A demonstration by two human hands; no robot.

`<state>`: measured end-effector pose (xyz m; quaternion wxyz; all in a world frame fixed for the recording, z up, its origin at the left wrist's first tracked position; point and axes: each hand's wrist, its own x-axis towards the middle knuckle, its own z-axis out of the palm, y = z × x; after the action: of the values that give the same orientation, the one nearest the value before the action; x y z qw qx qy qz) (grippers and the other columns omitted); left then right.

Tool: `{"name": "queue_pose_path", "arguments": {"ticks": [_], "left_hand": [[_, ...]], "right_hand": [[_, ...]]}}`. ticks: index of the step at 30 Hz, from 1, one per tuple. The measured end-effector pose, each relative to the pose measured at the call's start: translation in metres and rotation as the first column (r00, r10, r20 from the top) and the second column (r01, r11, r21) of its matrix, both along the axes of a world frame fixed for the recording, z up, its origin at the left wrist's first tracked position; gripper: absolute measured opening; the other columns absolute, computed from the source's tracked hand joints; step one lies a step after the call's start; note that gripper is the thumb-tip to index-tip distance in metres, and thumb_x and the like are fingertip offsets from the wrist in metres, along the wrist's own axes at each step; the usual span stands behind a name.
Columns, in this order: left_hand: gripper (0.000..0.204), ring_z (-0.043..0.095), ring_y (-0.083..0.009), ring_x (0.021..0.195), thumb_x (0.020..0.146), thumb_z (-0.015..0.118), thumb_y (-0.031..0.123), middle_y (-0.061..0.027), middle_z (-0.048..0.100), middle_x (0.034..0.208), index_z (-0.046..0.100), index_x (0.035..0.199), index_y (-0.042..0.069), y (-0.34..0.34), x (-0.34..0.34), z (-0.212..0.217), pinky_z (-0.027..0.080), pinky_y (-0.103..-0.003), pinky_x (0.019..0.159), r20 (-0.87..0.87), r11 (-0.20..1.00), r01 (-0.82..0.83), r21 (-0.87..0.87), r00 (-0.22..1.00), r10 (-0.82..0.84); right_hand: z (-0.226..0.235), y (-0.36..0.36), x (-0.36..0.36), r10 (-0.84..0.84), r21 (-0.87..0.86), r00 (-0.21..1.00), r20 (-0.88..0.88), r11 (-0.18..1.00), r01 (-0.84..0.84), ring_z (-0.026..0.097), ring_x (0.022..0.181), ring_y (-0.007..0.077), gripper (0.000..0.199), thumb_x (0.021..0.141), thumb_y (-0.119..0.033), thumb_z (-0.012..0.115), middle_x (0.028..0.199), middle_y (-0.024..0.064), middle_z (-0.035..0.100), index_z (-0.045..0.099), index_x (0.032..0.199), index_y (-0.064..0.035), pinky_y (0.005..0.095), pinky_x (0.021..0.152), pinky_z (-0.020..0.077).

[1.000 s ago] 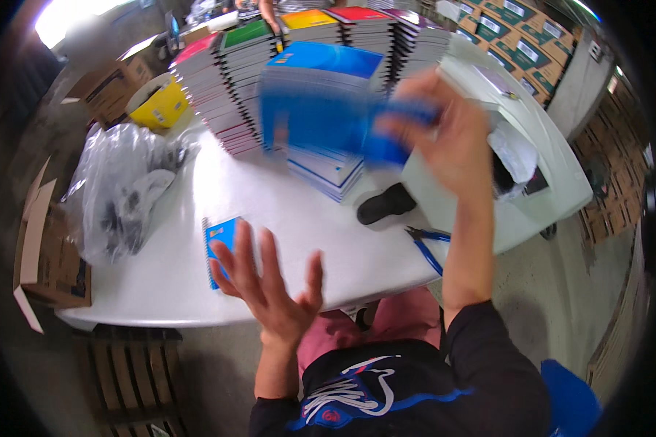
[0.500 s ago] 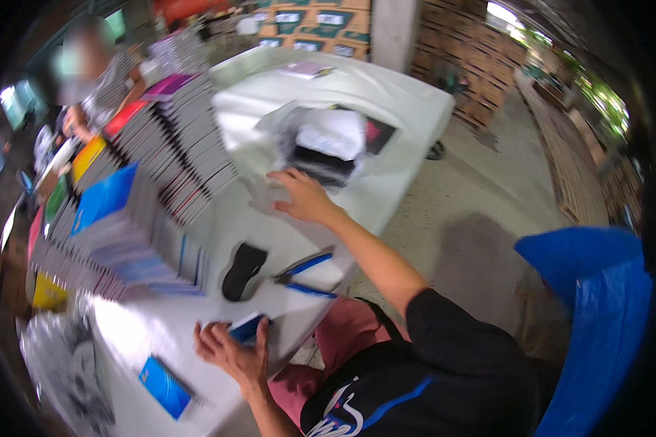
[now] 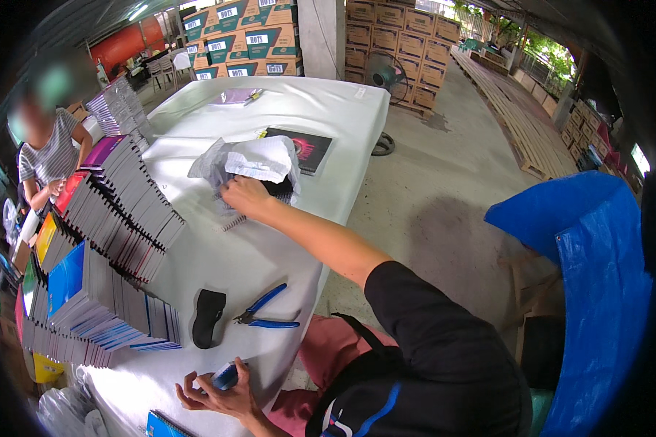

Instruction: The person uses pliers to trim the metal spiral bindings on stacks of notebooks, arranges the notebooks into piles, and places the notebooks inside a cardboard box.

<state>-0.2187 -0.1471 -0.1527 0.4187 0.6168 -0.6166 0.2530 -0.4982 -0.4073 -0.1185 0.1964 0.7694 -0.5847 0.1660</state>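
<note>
My left hand is curled around a small blue notebook near the table's front edge, its outer fingers spread. My right arm reaches across to a clear plastic bag with black binding coils and white paper in it. There my right hand has its fingers bent in at the bag's near side; what they grip is hidden. A short spiral coil shows just below that hand. Between my hands lie blue-handled cutting pliers and a black rounded object. Another blue spiral notebook lies at the lower edge.
Tall stacks of spiral notebooks line the table's left side. A black-covered book lies beyond the bag. A co-worker is at the far left. Cartons and a fan stand behind; a blue tarp is at right.
My right hand has moved forward onto the plastic bag, and its fingers have gone from spread to bent. My left hand still has the small blue notebook. The view has shifted.
</note>
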Motion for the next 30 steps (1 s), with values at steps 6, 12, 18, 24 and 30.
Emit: {"name": "queue_pose_path", "arguments": {"ticks": [6,12,18,24,30], "left_hand": [[0.052,0.044,-0.0337,0.101,0.062,0.074,0.05,-0.0114,0.056,0.095,0.058,0.078,0.003,0.003,0.006,-0.005,0.034,-0.048,0.084,0.005,0.999,-0.011,0.053,1.0,0.011],[0.038,0.046,-0.0298,0.095,0.067,0.071,0.045,-0.0064,0.057,0.087,0.062,0.08,0.011,0.004,0.004,0.004,0.034,-0.043,0.084,0.019,1.0,0.02,0.008,1.0,-0.02],[0.041,0.045,-0.0286,0.089,0.067,0.071,0.05,-0.0058,0.052,0.079,0.061,0.079,0.012,0.005,0.005,0.002,0.034,-0.043,0.082,-0.037,0.994,0.032,0.1,0.999,-0.028],[0.047,0.046,-0.0291,0.083,0.065,0.072,0.055,-0.0068,0.051,0.076,0.059,0.078,0.011,0.001,-0.005,0.005,0.036,-0.041,0.076,0.004,0.999,0.005,0.036,1.0,-0.005],[0.053,0.046,-0.0296,0.086,0.065,0.068,0.062,-0.0068,0.052,0.078,0.059,0.079,0.012,0.003,0.004,0.003,0.034,-0.044,0.083,-0.032,0.995,0.021,0.1,0.999,-0.018]], "right_hand": [[0.031,0.073,0.052,0.38,-0.067,0.748,0.545,0.908,-0.413,0.06,0.081,0.0324,0.019,0.085,-0.021,0.053,0.09,0.0126,0.064,0.067,0.095,-0.0135,0.0426,0.074,0.0488],[0.016,0.194,0.1,0.493,0.268,0.502,0.711,0.471,-0.841,0.056,0.087,0.0221,0.02,0.088,-0.028,0.054,0.092,0.0051,0.056,0.065,0.099,-0.0149,0.0385,0.071,0.0422],[0.003,0.221,0.11,0.466,0.21,0.524,0.713,0.57,-0.794,0.053,0.091,0.0187,0.019,0.089,-0.028,0.055,0.087,0.0024,0.053,0.066,0.1,-0.0179,0.0367,0.074,0.0348],[0.006,0.213,0.108,0.353,0.202,0.547,0.759,0.672,-0.713,0.052,0.093,0.0171,0.022,0.087,-0.029,0.058,0.089,0.0022,0.054,0.067,0.104,-0.0186,0.0353,0.077,0.0333],[-0.003,0.206,0.114,0.319,0.115,0.271,0.908,0.433,-0.894,0.058,0.084,0.0222,0.022,0.081,-0.016,0.065,0.093,0.0047,0.058,0.067,0.102,-0.0103,0.0338,0.073,0.0429]]}}
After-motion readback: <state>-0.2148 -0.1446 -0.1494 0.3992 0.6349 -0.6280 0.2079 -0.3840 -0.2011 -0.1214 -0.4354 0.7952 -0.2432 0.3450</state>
